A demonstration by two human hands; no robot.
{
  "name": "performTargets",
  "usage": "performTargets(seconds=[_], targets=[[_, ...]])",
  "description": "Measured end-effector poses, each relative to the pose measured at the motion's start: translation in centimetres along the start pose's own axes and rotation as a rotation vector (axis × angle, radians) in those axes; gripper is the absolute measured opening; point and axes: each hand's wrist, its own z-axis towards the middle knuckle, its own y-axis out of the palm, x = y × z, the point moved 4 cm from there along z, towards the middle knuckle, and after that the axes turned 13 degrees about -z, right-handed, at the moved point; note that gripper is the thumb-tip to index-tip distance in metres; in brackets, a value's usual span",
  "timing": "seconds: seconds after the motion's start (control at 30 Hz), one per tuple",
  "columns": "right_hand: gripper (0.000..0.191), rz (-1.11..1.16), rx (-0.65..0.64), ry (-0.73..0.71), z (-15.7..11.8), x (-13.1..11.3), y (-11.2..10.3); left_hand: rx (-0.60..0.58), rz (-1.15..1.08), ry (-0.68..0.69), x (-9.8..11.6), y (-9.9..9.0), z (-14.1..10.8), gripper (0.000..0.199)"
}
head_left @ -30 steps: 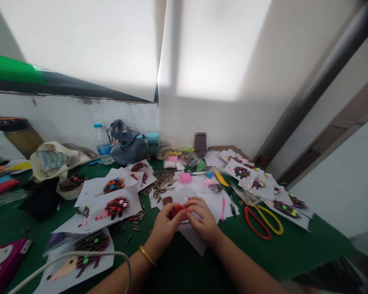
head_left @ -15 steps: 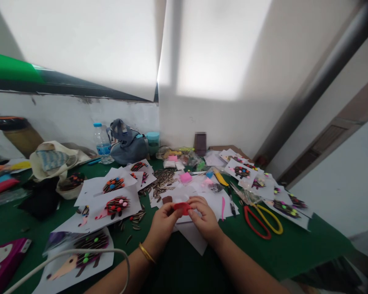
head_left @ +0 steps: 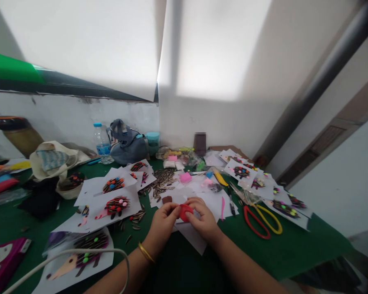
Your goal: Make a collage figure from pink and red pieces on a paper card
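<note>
Between the fingers of both hands is a flattened red piece of modelling clay [head_left: 186, 213], roundish in outline. My left hand [head_left: 164, 220] pinches its left edge between thumb and fingertips. On the other side my right hand [head_left: 203, 219] grips it, thumb in front and fingers behind. White paper sheets [head_left: 174, 197] lie under and beyond the hands. A brown lump of clay [head_left: 167, 199] rests just behind my left fingers. Farther back sits a pink lump of clay [head_left: 185, 177], and a pink plastic knife [head_left: 223, 208] lies right of my right hand.
Scissors [head_left: 257, 216] with red and yellow handles and a black pen [head_left: 232, 204] lie at right. Loose sunflower seeds [head_left: 164, 179] are heaped behind. Hedgehog pictures [head_left: 116, 206] flank both sides. A white cable [head_left: 79, 251] crosses the front left. A water bottle [head_left: 102, 145] stands behind.
The red clay has turned in my fingers and now shows a rounder, broader face. Both hands stay in nearly the same place.
</note>
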Motion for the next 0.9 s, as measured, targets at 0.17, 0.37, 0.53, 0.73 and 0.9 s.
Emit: performTargets(seconds=[0.17,0.37,0.53,0.73,0.9], targets=[[0.008,-0.021,-0.03,-0.004,0.03,0.04,0.18,0.028,-0.046,0.011,0.47,0.14,-0.16,0.038],[0.013,-0.051,-0.051,-0.064,-0.05,0.04,0.3,0.052,-0.008,0.037,1.04,0.07,-0.18,0.035],[0.016,-0.057,-0.002,-0.032,0.02,0.15,-0.08,0.003,-0.08,-0.006,0.48,0.28,-0.1,0.049],[0.022,-0.031,-0.042,-0.055,-0.07,-0.12,-0.07,0.0,-0.021,-0.016,0.15,0.12,-0.01,0.034],[0.019,-0.027,0.017,-0.027,-0.14,-0.02,-0.17,-0.019,-0.008,-0.039,0.15,0.37,-0.19,0.035]])
